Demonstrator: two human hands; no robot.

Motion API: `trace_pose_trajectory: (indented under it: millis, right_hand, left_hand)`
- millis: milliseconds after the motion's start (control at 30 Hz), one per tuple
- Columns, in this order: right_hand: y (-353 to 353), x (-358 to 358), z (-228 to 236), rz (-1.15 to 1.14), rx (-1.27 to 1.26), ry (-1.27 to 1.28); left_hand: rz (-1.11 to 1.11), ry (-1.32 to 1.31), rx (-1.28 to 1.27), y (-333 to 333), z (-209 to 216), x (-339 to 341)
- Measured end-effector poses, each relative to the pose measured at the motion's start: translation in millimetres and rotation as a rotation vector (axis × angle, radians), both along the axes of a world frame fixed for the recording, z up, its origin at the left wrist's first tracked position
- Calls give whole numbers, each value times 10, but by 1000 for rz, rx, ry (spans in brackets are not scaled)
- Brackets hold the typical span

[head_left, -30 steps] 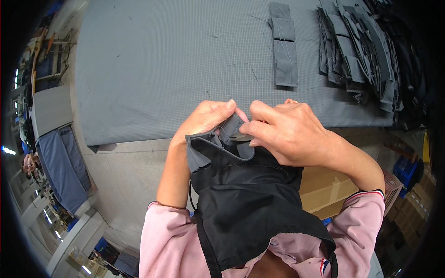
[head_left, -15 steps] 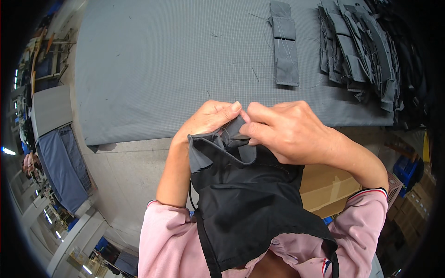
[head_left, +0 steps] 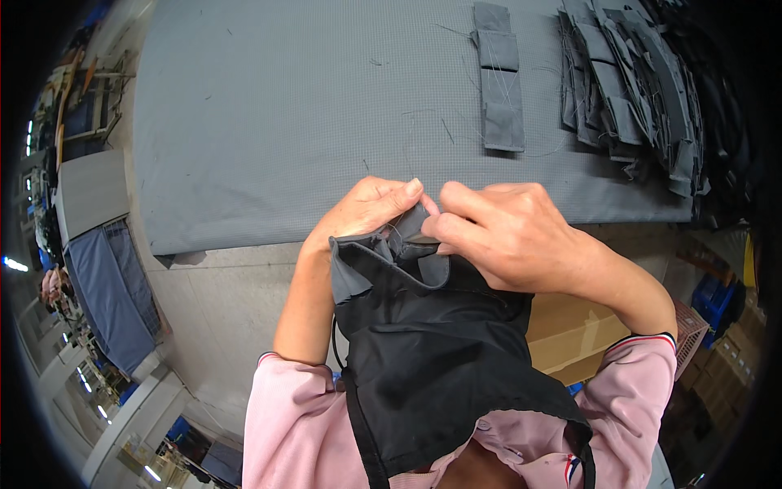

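Between my hands, just off the near edge of the table, is a folded grey fabric piece (head_left: 351, 270) with stitched edges and thin loose threads. My left hand (head_left: 362, 213) grips it, thumb on top and fingers tucked behind the cloth. Close beside that thumb, my right hand (head_left: 501, 232) is closed in a pinch at the upper part of the piece. Whatever its fingertips pinch, cloth or thread, is too small to make out. Below both hands hangs the black apron (head_left: 440, 367) that I wear.
Thread scraps dot the grey cloth-covered table (head_left: 301, 106). One grey fabric strip (head_left: 502, 98) lies at its right, beside a pile of similar strips (head_left: 631, 90). A cardboard box (head_left: 570, 334) sits below the table edge. To the left stands a cloth-draped rack (head_left: 110, 293).
My right hand has shifted very slightly to the right, and its forearm has drawn in a little. My left hand and the grey fabric piece stay nearly in place.
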State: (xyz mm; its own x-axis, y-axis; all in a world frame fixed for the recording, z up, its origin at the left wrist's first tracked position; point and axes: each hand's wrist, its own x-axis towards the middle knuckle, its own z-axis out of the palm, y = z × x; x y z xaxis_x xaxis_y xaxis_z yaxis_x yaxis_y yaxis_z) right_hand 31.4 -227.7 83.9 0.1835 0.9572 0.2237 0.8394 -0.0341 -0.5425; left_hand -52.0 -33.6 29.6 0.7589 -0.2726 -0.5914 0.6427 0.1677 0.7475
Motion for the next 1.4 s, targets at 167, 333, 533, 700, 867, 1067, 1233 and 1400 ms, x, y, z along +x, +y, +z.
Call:
trace_pose_trajectory:
  millis: [167,333,533,700,867,1067,1233,1400]
  right_hand:
    - [3,-6,26,-13,-33,5]
    - [-18,-2,18,-186,49,209]
    - [-7,-129,-173,-228,-109,260]
    - [-186,82,-23,9,-223,402]
    - [-254,-142,-86,-437,96,731]
    - [-248,-181,-172,-407,187,89]
    - [-137,76,-466,-543,75,481]
    - [-41,-28,-451,-574,294,538]
  left_hand:
    - [-13,1,14,-14,36,34]
    - [56,-40,-19,-13,1,13]
    - [34,-94,30,-104,52,79]
    - [-48,-156,100,-124,105,39]
    - [166,-235,64,-129,65,76]
    - [344,-408,166,-293,272,21]
    - [365,72,-63,-355,30,-10]
    - [456,-160,-102,-501,47,-96]
